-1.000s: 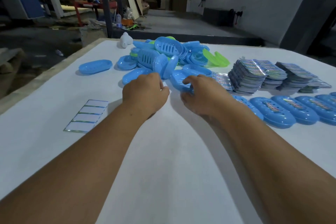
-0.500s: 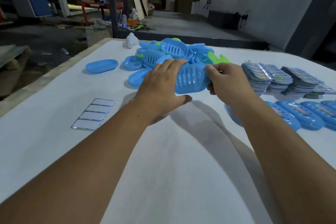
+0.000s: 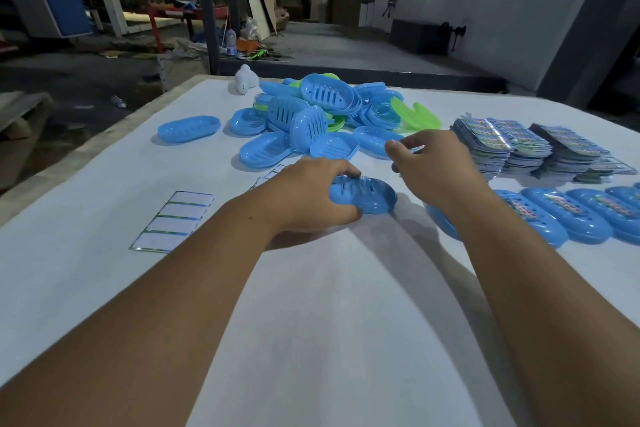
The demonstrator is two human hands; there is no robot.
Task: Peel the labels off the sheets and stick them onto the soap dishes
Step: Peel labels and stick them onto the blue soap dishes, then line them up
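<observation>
The left hand [image 3: 311, 194] is gripping a blue soap dish [image 3: 367, 196] by its near end, fingers curled over the top and thumb underneath, and the dish is lying upside down on the white bench [image 3: 329, 322] with its slotted base facing up. The right hand [image 3: 433, 166] is hovering just beyond and to the right of that dish, fingers loosely curled with the thumb and forefinger drawn close; a small scrap of colour is showing at the fingertips, but whether it is being pinched or is just lying behind them cannot be told.

Further back, a loose pile of soap dishes [image 3: 311, 118] is sitting in blue and green, some tipped on edge, and a single blue dish [image 3: 188, 128] is lying apart to the left of it. To the right of the pile, stacks of label sheets [image 3: 502, 146] are standing side by side. Nearer, along the right edge, a row of labelled dishes [image 3: 571, 215] is lying upside down, each with a colourful label on its base. To the left of the left forearm, a used backing sheet [image 3: 173, 220] with blank white rectangles is lying flat, and part of another is peeking out behind the left hand. A small white object [image 3: 246, 80] is sitting at the far edge.
</observation>
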